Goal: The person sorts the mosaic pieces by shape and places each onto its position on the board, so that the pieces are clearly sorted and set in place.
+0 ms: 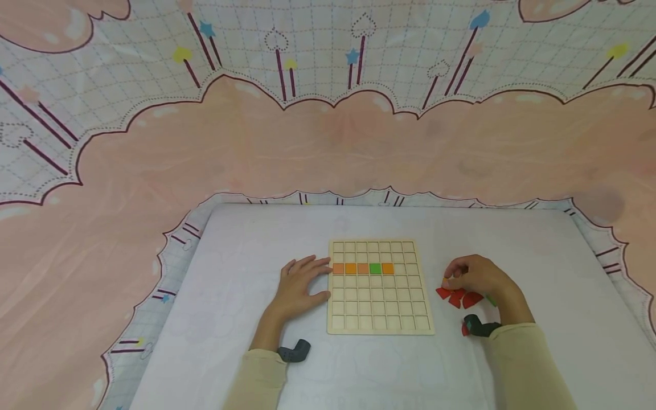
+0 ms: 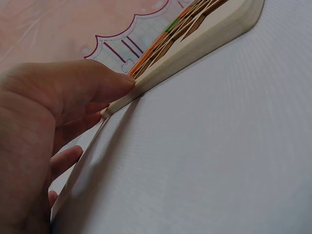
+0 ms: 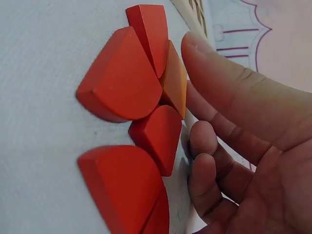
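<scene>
A wooden grid board (image 1: 380,319) lies on the white table. One row holds orange tiles (image 1: 351,269) and a green tile (image 1: 376,269). My left hand (image 1: 314,274) lies flat beside the board, fingers straight and touching its left edge. In the left wrist view the left hand's (image 2: 97,109) thumb presses the board's rim (image 2: 195,46). My right hand (image 1: 452,279) curls over a pile of red rounded pieces (image 1: 456,297) to the right of the board. In the right wrist view the right hand (image 3: 195,97) pinches an orange tile (image 3: 174,83) standing on edge against the red pieces (image 3: 122,78).
A thin green piece (image 1: 491,300) pokes out under my right hand. White cloth (image 1: 256,245) covers the table, and a pink patterned backdrop (image 1: 328,148) rises behind it. Dark wrist mounts (image 1: 294,351) sit on both sleeves.
</scene>
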`<state>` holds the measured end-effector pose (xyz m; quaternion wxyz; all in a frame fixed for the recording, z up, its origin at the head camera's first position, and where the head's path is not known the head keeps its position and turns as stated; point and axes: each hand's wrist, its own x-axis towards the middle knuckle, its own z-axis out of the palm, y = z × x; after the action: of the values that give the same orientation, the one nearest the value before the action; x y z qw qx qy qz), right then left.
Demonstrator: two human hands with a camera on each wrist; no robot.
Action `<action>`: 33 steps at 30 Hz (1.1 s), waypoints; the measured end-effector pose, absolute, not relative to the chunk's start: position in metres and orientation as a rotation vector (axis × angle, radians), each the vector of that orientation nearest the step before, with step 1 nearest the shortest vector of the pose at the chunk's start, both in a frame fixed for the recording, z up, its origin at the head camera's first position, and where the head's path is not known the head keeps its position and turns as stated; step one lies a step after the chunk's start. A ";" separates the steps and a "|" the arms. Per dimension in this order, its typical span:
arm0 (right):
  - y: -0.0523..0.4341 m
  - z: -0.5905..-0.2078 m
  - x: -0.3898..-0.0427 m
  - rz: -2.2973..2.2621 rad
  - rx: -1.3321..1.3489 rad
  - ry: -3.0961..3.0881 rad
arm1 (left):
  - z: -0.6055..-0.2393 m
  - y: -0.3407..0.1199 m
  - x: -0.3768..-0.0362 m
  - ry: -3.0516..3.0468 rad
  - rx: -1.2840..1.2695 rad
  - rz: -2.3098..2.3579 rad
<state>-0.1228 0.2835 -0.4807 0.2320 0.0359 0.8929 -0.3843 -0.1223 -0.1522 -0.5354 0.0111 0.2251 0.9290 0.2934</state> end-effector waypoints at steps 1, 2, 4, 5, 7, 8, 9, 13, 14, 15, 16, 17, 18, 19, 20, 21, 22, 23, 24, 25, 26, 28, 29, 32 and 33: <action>0.284 -0.481 -0.123 -1.055 0.093 2.454 | -0.535 -0.152 -0.122 2.898 0.700 0.915; 0.284 -0.481 -0.123 -1.052 0.095 2.455 | -0.535 -0.152 -0.122 2.899 0.700 0.918; 0.284 -0.481 -0.123 -1.049 0.096 2.456 | -0.535 -0.152 -0.122 2.900 0.699 0.915; 0.284 -0.481 -0.123 -1.047 0.092 2.458 | -0.535 -0.152 -0.122 2.900 0.698 0.914; 0.284 -0.481 -0.123 -1.041 0.081 2.465 | -0.535 -0.152 -0.122 2.904 0.702 0.914; 0.284 -0.481 -0.124 -1.041 0.081 2.467 | -0.534 -0.153 -0.122 2.905 0.703 0.915; 0.285 -0.481 -0.124 -1.040 0.070 2.471 | -0.534 -0.153 -0.122 2.905 0.705 0.912; 0.285 -0.481 -0.124 -1.032 0.068 2.478 | -0.534 -0.153 -0.123 2.904 0.713 0.912; 0.285 -0.481 -0.125 -1.029 0.069 2.479 | -0.534 -0.153 -0.123 2.903 0.711 0.909; 0.285 -0.481 -0.125 -1.025 0.076 2.481 | -0.534 -0.153 -0.123 2.903 0.713 0.910; 0.285 -0.481 -0.125 -1.022 0.078 2.480 | -0.533 -0.153 -0.123 2.904 0.714 0.911; 0.284 -0.480 -0.125 -1.020 0.087 2.480 | -0.533 -0.153 -0.123 2.904 0.716 0.914; 0.284 -0.480 -0.125 -1.019 0.081 2.480 | -0.533 -0.153 -0.123 2.904 0.716 0.917; 0.284 -0.481 -0.125 -1.020 0.084 2.478 | -0.534 -0.153 -0.123 2.904 0.715 0.918; 0.284 -0.480 -0.125 -1.021 0.080 2.476 | -0.533 -0.153 -0.123 2.905 0.717 0.923; 0.284 -0.480 -0.125 -1.020 0.082 2.473 | -0.533 -0.153 -0.123 2.905 0.718 0.923; 0.284 -0.480 -0.124 -1.022 0.074 2.469 | -0.534 -0.153 -0.123 2.905 0.719 0.923; 0.284 -0.480 -0.124 -1.023 0.078 2.465 | -0.534 -0.153 -0.123 2.905 0.719 0.922; 0.284 -0.479 -0.123 -1.023 0.070 2.463 | -0.534 -0.153 -0.123 2.905 0.718 0.919; 0.285 -0.479 -0.123 -1.022 0.065 2.461 | -0.534 -0.153 -0.123 2.906 0.718 0.919; 0.285 -0.479 -0.122 -1.021 0.057 2.460 | -0.534 -0.153 -0.123 2.905 0.718 0.917; 0.286 -0.479 -0.121 -1.024 0.032 2.463 | -0.535 -0.153 -0.123 2.902 0.716 0.914; 0.287 -0.479 -0.121 -1.021 0.018 2.467 | -0.535 -0.153 -0.123 2.901 0.714 0.911; 0.289 -0.480 -0.119 -1.021 -0.012 2.475 | -0.535 -0.153 -0.123 2.896 0.712 0.910; 0.290 -0.480 -0.119 -1.020 -0.024 2.481 | -0.535 -0.152 -0.123 2.895 0.712 0.910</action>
<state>-0.1191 0.2902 -0.4800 0.2276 -0.0087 0.9006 -0.3702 -0.1225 -0.1525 -0.5352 0.0122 0.2284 0.9287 0.2920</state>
